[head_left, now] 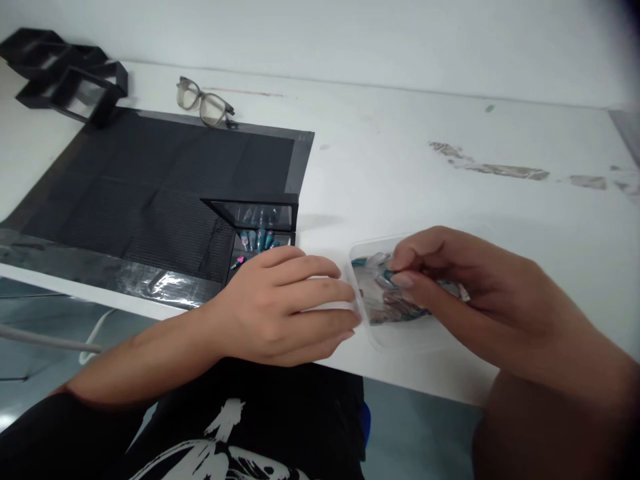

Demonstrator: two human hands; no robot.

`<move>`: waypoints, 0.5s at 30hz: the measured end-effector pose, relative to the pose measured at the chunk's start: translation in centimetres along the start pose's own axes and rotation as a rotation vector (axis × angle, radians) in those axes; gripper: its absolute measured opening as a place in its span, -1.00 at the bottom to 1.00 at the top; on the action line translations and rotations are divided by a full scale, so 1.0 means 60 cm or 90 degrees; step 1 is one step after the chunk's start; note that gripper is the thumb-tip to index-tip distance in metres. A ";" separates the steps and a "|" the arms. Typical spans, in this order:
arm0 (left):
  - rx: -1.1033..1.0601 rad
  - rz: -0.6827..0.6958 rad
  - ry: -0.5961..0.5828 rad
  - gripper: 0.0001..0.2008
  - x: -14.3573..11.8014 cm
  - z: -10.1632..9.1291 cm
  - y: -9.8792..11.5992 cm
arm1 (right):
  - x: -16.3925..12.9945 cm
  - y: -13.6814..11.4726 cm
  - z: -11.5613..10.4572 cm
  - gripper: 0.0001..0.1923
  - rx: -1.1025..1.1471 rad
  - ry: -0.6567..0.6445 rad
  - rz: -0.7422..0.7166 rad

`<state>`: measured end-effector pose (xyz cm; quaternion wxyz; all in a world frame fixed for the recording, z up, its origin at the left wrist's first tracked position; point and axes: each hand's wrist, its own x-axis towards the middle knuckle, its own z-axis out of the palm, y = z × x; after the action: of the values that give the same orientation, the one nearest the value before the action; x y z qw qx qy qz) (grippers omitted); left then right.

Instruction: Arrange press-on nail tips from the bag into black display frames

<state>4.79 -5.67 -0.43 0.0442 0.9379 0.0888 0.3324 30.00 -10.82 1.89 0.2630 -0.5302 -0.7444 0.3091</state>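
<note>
Translucent plastic forms the shallow container (383,339) on the right, where we see clear, teal and brownish pieces (397,308) lying together inside. Above it, our right hand (500,300) has thumb and forefinger brought narrowly together on a small teal piece (389,275), partly hidden by the fingertips. Our left hand (287,303) lies palm down between the container and a small black case (250,200), its fingers loosely spread and reaching to the container's left rim; we cannot tell whether the fingertips touch it, nor what its underside meets. Just behind that hand, the case stands with its windowed lid raised, and we find teal nail-shaped pieces (261,240) fanned in a row within, with a pink-and-yellow piece (239,262) in front of them. The case sits at the right edge of a black mat (150,177). Glasses (201,101) rest at the mat's far edge, and black frames (103,107) are heaped at its far-left corner, all on our white table (380,173).
</note>
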 end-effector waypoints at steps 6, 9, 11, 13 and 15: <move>-0.042 -0.027 0.135 -0.78 0.007 -0.011 0.002 | 0.001 -0.035 0.021 -0.90 0.093 0.017 -0.135; -0.051 -0.036 0.107 -0.78 0.007 -0.020 0.004 | 0.004 -0.041 0.035 -0.86 0.127 0.013 -0.159; -0.049 -0.047 0.123 -0.84 0.008 -0.024 0.007 | 0.005 -0.042 0.041 -0.85 0.147 0.031 -0.154; -0.067 -0.048 0.132 -0.88 0.008 -0.026 0.013 | 0.006 -0.042 0.042 -0.84 0.174 0.042 -0.143; -0.088 -0.088 0.115 -0.92 0.007 -0.026 0.022 | 0.009 -0.044 0.040 -0.85 0.213 0.022 -0.145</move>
<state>4.32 -6.83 1.20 0.1237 0.8906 0.1339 0.4167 26.49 -11.41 2.25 0.3936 -0.3967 -0.7333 0.3873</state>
